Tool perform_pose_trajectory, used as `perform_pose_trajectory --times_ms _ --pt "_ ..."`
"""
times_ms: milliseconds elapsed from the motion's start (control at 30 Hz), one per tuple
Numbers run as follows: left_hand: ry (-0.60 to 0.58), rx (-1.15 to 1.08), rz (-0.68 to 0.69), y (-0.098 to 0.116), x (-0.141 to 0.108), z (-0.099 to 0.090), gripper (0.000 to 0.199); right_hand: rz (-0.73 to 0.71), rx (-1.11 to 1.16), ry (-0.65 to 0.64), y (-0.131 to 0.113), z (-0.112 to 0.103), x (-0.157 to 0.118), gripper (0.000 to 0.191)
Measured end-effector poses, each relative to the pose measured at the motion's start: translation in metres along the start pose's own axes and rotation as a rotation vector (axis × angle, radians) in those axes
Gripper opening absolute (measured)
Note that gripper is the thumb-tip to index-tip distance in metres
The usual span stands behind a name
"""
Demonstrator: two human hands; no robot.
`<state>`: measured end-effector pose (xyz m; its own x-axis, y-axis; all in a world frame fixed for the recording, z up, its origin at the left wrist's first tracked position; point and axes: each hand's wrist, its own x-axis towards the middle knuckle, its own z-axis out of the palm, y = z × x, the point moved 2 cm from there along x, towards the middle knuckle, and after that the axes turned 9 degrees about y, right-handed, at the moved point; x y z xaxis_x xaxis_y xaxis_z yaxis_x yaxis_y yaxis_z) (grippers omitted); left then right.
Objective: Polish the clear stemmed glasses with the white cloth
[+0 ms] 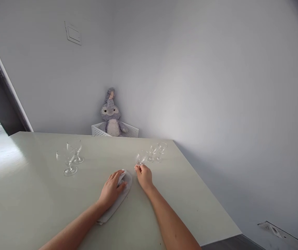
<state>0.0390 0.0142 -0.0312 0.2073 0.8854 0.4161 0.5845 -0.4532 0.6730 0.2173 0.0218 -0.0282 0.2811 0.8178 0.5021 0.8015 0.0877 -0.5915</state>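
My left hand (112,189) rests over a crumpled white cloth (123,196) on the pale table, its fingers curled onto the fabric. To the right of it, my right hand (144,176) pinches the stem of a small clear glass (141,157), whose bowl tilts up above the fingers. Just beyond on the right, two more stemmed glasses (152,152) (161,152) stand close together.
On the left of the table (47,205) stand two stemmed glasses, one nearer (66,161) and one behind it (76,151). Past the far edge, a grey plush toy (110,113) sits in a white perforated basket (98,130). A wall runs along the right side.
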Motion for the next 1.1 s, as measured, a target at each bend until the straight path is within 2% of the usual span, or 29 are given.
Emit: perform_pose_trajectory --times_ms 67,200,567,733,833,933,1033,1100 --pt "-0.022 -0.018 -0.064 -0.003 0.001 0.002 0.033 0.042 -0.121 -0.003 0.016 0.004 0.01 0.021" --pt "-0.023 -0.071 -0.109 -0.002 0.001 0.0 0.031 0.121 -0.189 0.002 0.033 0.011 0.024 0.021" --pt "-0.021 -0.13 -0.173 0.003 0.0 -0.007 0.03 0.254 -0.275 -0.012 0.048 0.023 0.054 0.025" --pt "0.042 -0.209 -0.192 0.002 0.0 -0.007 0.026 0.296 -0.225 0.004 0.05 0.022 0.056 0.019" --pt "0.22 -0.298 -0.22 -0.002 0.0 -0.012 0.026 0.332 -0.159 0.052 0.049 0.014 0.046 0.024" --pt "0.482 -0.319 -0.22 -0.004 0.003 -0.025 0.025 0.346 -0.08 0.105 0.039 0.004 0.027 0.028" --pt "0.761 -0.298 -0.229 -0.009 0.009 -0.045 0.022 0.273 0.019 0.094 0.013 -0.001 0.006 0.027" --pt "0.94 -0.293 -0.266 -0.015 0.015 -0.06 0.021 0.164 0.089 0.016 -0.013 -0.001 -0.007 0.032"
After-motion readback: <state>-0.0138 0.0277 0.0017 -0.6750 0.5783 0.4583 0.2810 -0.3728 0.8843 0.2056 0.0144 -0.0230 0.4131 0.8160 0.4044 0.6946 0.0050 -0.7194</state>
